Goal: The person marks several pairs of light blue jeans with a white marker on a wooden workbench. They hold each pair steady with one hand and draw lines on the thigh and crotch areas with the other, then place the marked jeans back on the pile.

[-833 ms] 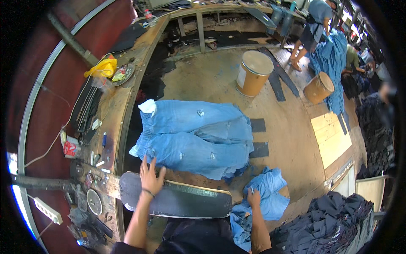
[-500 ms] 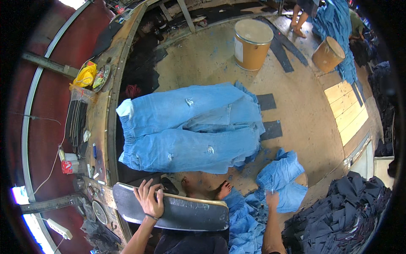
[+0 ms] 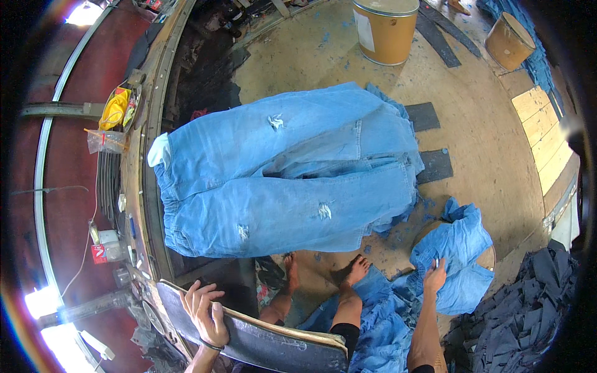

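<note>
My left hand [image 3: 206,317] lies over a long, curved, dark board [image 3: 267,340] across my lap; its fingers are spread and reach past the upper edge. My right hand [image 3: 435,275], closed, touches a crumpled light-blue denim piece [image 3: 463,239] on the right. A small pale bit shows at its fingers, too small to name. Beyond the board, a stack of light-blue denim trousers [image 3: 280,214] is spread out, waistbands to the left, with frayed rips on the legs. More bunched denim [image 3: 379,320] lies between my right leg and right arm.
Left stands a wooden bench edge [image 3: 144,205] holding a yellow bag [image 3: 115,110] and small items. Ahead are a brown drum [image 3: 385,31] and a smaller drum [image 3: 510,41]. A heap of dark cloth scraps [image 3: 522,317] lies at lower right. Dark strips [image 3: 435,166] lie right of the stack.
The view has shifted, so the trousers look larger and nearer, and both my feet show. My right hand stays at the denim piece; my left hand stays on the board.
</note>
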Tool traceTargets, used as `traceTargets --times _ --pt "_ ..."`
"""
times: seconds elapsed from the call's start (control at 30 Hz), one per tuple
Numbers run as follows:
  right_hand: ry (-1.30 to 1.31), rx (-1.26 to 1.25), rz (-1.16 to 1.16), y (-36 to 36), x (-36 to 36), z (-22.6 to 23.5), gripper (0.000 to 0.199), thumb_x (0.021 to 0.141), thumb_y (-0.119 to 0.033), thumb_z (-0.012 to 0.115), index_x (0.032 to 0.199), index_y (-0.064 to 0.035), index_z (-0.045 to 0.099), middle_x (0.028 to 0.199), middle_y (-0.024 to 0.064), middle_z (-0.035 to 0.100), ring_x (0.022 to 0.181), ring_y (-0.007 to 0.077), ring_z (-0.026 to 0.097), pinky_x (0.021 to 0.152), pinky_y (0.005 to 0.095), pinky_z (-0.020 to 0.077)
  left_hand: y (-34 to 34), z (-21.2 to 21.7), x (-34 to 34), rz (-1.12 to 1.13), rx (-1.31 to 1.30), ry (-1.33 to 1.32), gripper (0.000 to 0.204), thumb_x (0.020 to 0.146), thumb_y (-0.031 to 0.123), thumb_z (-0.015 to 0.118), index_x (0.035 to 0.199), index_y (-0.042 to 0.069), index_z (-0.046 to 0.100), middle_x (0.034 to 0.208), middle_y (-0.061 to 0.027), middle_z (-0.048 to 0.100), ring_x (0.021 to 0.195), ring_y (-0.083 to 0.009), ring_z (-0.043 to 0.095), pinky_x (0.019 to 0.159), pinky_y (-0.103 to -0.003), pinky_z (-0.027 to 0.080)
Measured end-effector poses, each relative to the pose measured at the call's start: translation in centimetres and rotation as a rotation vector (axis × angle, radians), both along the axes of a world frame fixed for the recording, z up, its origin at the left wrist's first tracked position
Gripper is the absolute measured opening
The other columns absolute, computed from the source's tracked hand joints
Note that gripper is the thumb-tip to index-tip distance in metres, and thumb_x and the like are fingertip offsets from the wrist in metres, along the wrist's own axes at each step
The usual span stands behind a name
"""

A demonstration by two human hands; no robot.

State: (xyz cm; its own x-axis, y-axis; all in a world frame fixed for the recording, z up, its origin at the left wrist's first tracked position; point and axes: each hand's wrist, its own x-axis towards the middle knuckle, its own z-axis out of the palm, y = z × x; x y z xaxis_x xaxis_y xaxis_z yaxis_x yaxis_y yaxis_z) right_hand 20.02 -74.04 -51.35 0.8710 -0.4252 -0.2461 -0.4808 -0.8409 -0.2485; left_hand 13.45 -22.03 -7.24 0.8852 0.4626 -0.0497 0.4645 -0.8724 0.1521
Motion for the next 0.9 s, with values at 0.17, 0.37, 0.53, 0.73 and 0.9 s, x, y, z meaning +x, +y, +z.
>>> traceTargets --times 0.17,0.37,0.53,0.73,0.9 --pt "0.141 0.043 -0.03 -3.0 -1.5 3.6 0.034 0.097 -0.033 0.071 0.112 -0.0056 0.059 0.091 0.0283 0.072 0.087 0.0515 0.069 0.072 0.0596 0.0511 -0.2 0.4 0.0 0.005 -0.014 -0.027 0.031 0.098 0.03 0.051 0.101 0.009 0.073 0.116 -0.0096 0.069 0.135 -0.0365 0.049 0.124 -0.062 0.012" --pt "-0.073 -0.019 -0.026 -2.7 -0.5 4.1 0.043 0.093 -0.035 0.075 0.12 -0.0052 0.061 0.097 0.0268 0.074 0.091 0.0509 0.069 0.078 0.0572 0.0526 -0.2 0.5 -0.5 -0.022 0.011 -0.033 0.038 0.104 0.035 0.045 0.101 0.008 0.072 0.114 -0.011 0.069 0.134 -0.0372 0.05 0.123 -0.06 0.016" --pt "0.15 0.087 -0.19 -1.4 -0.1 1.1 0.037 0.092 -0.024 0.076 0.116 0.0003 0.063 0.11 0.0281 0.072 0.098 0.0478 0.069 0.081 0.0517 0.0532 0.0 0.1 -0.8 -0.037 0.011 -0.074 0.037 0.103 0.034 0.046 0.1 0.007 0.071 0.113 -0.0123 0.069 0.133 -0.0373 0.05 0.122 -0.06 0.016" --pt "-0.123 0.186 -0.104 -5.5 -1.3 5.0 0.037 0.096 -0.023 0.073 0.112 0.0076 0.062 0.102 0.0302 0.071 0.098 0.0438 0.07 0.08 0.05 0.0535 -0.1 0.2 -0.6 0.011 -0.01 -0.078 0.024 0.095 0.029 0.057 0.097 0.01 0.073 0.112 -0.0076 0.07 0.133 -0.0347 0.051 0.124 -0.06 0.012" --pt "-0.332 0.175 -0.029 -9.0 -3.4 19.6 0.033 0.099 -0.023 0.071 0.1 0.0085 0.06 0.076 0.0165 0.06 0.069 0.028 0.054 0.065 0.0433 0.0452 -0.3 0.8 0.1 0.008 0.025 -0.189 0.02 0.093 0.023 0.064 0.105 0.009 0.07 0.122 -0.0112 0.066 0.134 -0.0358 0.05 0.123 -0.06 0.018"
